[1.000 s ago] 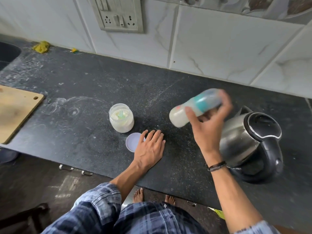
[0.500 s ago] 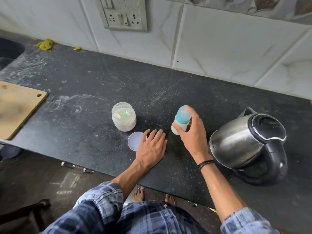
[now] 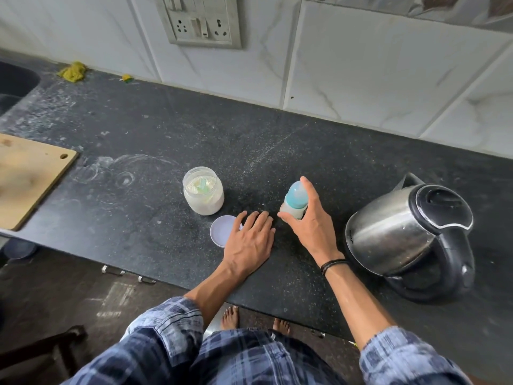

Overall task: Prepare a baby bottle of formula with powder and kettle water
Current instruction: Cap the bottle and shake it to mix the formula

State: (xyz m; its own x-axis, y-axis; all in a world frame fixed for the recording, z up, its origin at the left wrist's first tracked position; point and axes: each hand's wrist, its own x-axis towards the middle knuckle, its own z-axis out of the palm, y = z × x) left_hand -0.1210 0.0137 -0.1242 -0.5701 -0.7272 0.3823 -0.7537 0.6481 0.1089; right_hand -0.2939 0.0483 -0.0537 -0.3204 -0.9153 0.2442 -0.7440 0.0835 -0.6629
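A baby bottle with a teal cap and milky liquid stands upright on the black counter. My right hand holds it, thumb on its near left side and fingers round the far side. My left hand lies flat on the counter with straight fingers, partly covering the jar's round pale lid. The open powder jar, holding white powder and a pale scoop, stands left of the bottle. A steel kettle with a black lid and handle sits to the right.
A wooden cutting board lies at the left edge, with a dark sink behind it. Yellow scraps sit by the tiled wall. A socket panel is mounted above. The counter's front edge runs just under my forearms.
A second ago my right hand held the bottle tilted on its side in the air. It has since brought it down and stood it upright on the counter. My left hand stayed put.
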